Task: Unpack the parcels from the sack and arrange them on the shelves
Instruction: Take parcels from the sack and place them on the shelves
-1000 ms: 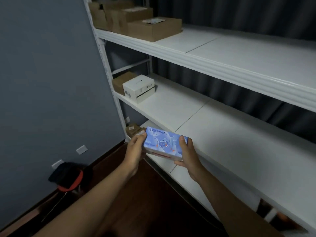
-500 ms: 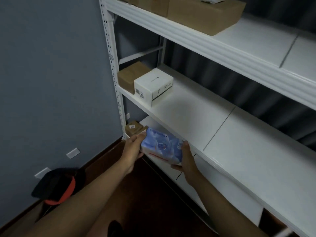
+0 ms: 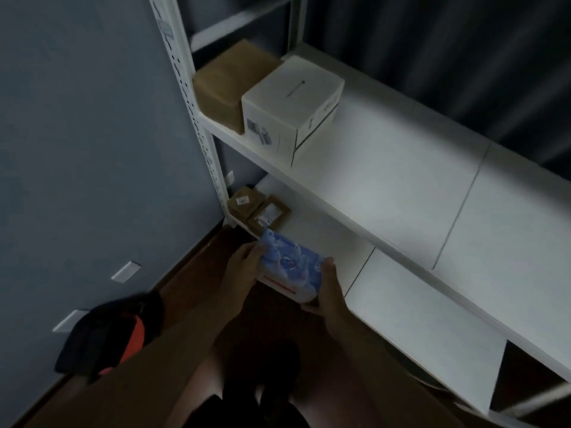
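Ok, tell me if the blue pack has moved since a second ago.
Yes. The blue pack, held in both hands, has gone down from level with the middle shelf edge to the bottom shelf, beside the small brown parcels.

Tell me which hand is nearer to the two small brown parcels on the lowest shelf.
Left. The left hand holds the blue parcel at its end just below the brown parcels; the right hand holds the far end, farther away.

Glossy blue parcel (image 3: 289,267) (plastic-wrapped), matt white shelves (image 3: 386,180), brown cardboard box (image 3: 228,84)
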